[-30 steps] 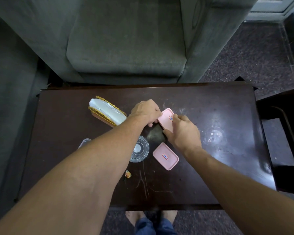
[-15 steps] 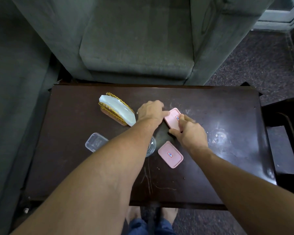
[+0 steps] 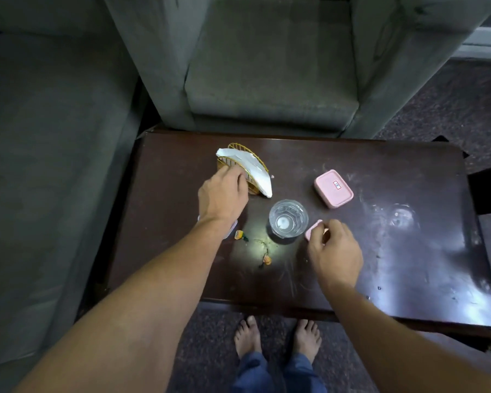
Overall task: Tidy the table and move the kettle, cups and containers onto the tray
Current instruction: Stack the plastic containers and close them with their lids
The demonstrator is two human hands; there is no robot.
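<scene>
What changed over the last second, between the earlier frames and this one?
Both hands let go of the far pink container, which now lies flat on the table. The left hand moved left to the napkin holder, fingertips at its wire frame. The right hand drew back and curls its fingers round the near pink container. The glass and napkin holder stayed put.

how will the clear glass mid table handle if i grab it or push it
The glass looks thick-based, so it is probably rigid, breakable and heavy for its size. Its glossy sides may be slippery. Standing upright and squat, it would likely slide on the shiny table rather than tip.
</scene>
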